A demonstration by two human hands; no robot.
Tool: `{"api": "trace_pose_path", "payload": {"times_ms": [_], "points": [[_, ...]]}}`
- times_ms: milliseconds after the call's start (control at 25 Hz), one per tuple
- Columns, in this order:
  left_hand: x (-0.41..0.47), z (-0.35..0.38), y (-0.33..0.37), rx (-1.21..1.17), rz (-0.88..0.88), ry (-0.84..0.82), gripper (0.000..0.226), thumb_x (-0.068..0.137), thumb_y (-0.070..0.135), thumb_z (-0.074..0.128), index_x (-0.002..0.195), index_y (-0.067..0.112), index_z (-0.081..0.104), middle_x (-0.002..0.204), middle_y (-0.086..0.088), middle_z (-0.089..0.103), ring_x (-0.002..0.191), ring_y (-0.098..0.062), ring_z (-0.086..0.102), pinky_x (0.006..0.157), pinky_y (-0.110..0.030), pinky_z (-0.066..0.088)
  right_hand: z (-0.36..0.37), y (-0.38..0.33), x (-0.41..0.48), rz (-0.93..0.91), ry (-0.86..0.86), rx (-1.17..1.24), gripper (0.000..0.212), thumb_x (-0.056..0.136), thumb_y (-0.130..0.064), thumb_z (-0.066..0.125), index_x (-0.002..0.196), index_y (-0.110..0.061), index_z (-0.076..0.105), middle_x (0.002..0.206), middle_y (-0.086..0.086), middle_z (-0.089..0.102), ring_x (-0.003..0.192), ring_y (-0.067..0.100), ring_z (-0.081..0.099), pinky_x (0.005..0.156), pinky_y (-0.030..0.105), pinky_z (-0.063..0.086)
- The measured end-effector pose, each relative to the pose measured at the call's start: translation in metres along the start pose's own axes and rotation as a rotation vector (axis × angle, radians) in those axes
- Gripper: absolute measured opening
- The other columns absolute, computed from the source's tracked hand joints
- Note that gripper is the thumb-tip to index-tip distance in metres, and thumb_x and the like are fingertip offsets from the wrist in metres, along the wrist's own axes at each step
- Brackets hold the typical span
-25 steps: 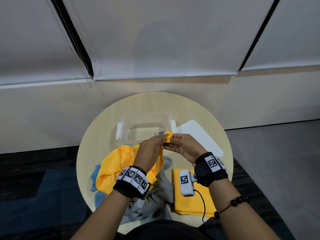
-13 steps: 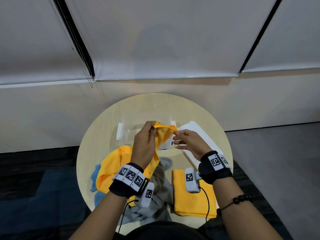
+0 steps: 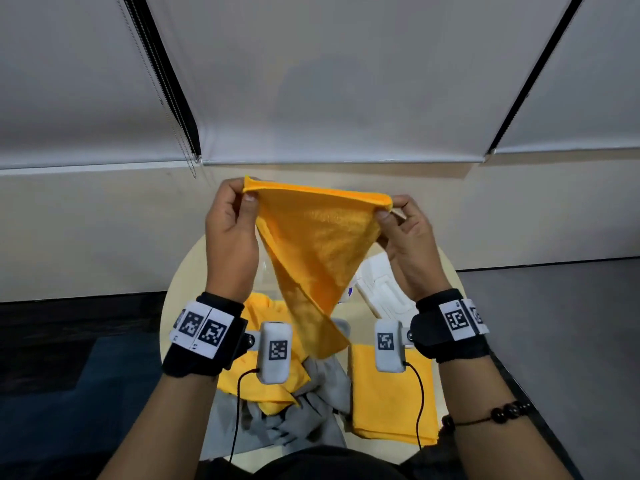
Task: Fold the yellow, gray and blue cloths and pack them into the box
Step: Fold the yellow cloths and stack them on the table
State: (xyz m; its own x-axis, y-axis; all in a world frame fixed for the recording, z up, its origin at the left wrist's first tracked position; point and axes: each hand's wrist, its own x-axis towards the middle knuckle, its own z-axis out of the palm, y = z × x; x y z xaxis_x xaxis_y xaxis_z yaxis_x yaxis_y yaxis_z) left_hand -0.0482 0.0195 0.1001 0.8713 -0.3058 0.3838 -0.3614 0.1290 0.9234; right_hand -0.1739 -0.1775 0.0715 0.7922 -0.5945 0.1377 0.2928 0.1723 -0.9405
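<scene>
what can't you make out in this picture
Head view:
- Box: nearly all behind the held yellow cloth; contents unseen.
- Blue cloth: none visible, perhaps under the gray cloth pile.
- Table: near edge hidden by the person's body.

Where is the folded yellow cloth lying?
In the head view, the folded yellow cloth lies on the table's near right, beside the gray cloth.

yellow cloth [image 3: 313,251] aloft, hanging spread
</scene>
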Motion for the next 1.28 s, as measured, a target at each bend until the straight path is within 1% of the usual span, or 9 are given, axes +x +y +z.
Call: {"api": "trace_pose_path", "payload": {"times_ms": [160,360,440,640,760,840,1000,1160,1280], "points": [[0.005,-0.004,0.019,0.027,0.154,0.055,0.016,0.106,0.017,0.045,0.113,0.014,0.059,0.101,0.006,0.063,0.098,-0.007,0.061,0.085,-0.022,0.051,0.014,-0.044,-0.002,-0.273,0.018,-0.147,0.011,0.093,-0.030,0.065,0.098,-0.022,0.059,0.082,0.004,0.062,0.076,0.022,0.049,0.069,0.038,0.040],[0.004,-0.006,0.020,0.047,0.145,0.032,0.014,0.107,0.017,0.045,0.112,0.013,0.057,0.098,0.005,0.063,0.093,-0.006,0.061,0.081,-0.026,0.053,0.017,-0.056,-0.008,-0.401,0.034,-0.332,0.004,0.100,-0.019,0.061,0.101,-0.018,0.058,0.087,0.010,0.062,0.080,0.020,0.054,0.070,0.034,0.043],[0.001,-0.005,0.014,0.022,0.123,0.029,0.014,0.107,0.015,0.044,0.109,0.019,0.057,0.097,-0.001,0.061,0.090,-0.012,0.059,0.079,-0.035,0.052,0.018,-0.051,-0.010,-0.382,0.031,-0.319,0.002,0.101,-0.017,0.060,0.102,-0.019,0.058,0.084,0.005,0.064,0.077,0.017,0.055,0.067,0.027,0.043],[0.001,-0.008,-0.012,0.098,-0.044,0.069,0.012,0.105,0.018,0.043,0.104,0.020,0.055,0.085,-0.002,0.055,0.074,-0.013,0.050,0.067,-0.036,0.044,0.016,-0.033,-0.009,-0.155,-0.058,-0.305,0.007,0.102,-0.026,0.058,0.104,-0.019,0.059,0.072,0.017,0.064,0.062,0.030,0.055,0.060,0.040,0.045],[-0.003,-0.013,-0.028,0.329,-0.194,0.001,0.024,0.102,0.015,0.051,0.123,0.024,0.056,0.117,0.002,0.058,0.103,-0.010,0.056,0.094,-0.039,0.050,0.018,-0.015,-0.012,0.036,-0.155,-0.293,0.018,0.102,-0.022,0.059,0.105,-0.005,0.063,0.081,0.010,0.073,0.072,0.022,0.067,0.068,0.035,0.054],[-0.010,-0.011,-0.030,0.416,-0.114,-0.171,0.031,0.100,0.022,0.059,0.130,0.029,0.058,0.132,0.005,0.053,0.124,-0.008,0.050,0.109,-0.028,0.039,0.021,-0.002,-0.016,0.114,-0.224,-0.340,0.021,0.101,-0.020,0.059,0.102,-0.001,0.066,0.085,0.019,0.073,0.076,0.025,0.066,0.074,0.039,0.052],[-0.021,-0.001,-0.022,0.339,-0.059,-0.474,0.023,0.096,0.043,0.062,0.116,0.035,0.071,0.124,0.019,0.063,0.123,0.004,0.053,0.098,-0.005,0.036,0.028,0.011,-0.026,0.161,-0.337,-0.369,0.022,0.103,-0.017,0.057,0.108,-0.002,0.071,0.097,0.018,0.076,0.084,0.022,0.071,0.079,0.030,0.056],[-0.024,0.001,-0.020,0.335,-0.040,-0.476,0.017,0.091,0.037,0.070,0.106,0.029,0.073,0.123,0.018,0.064,0.119,0.005,0.055,0.092,0.000,0.034,0.030,0.011,-0.030,0.139,-0.375,-0.448,0.020,0.103,-0.015,0.057,0.105,-0.003,0.072,0.076,-0.007,0.072,0.068,0.000,0.063,0.067,0.012,0.046],[-0.027,0.004,-0.019,0.345,0.007,-0.433,0.009,0.094,0.029,0.068,0.101,0.023,0.070,0.117,0.016,0.066,0.115,0.001,0.058,0.095,-0.014,0.041,0.029,0.013,-0.030,0.149,-0.407,-0.483,0.016,0.102,-0.018,0.060,0.106,-0.007,0.070,0.087,0.018,0.073,0.076,0.020,0.066,0.070,0.031,0.051]]}}
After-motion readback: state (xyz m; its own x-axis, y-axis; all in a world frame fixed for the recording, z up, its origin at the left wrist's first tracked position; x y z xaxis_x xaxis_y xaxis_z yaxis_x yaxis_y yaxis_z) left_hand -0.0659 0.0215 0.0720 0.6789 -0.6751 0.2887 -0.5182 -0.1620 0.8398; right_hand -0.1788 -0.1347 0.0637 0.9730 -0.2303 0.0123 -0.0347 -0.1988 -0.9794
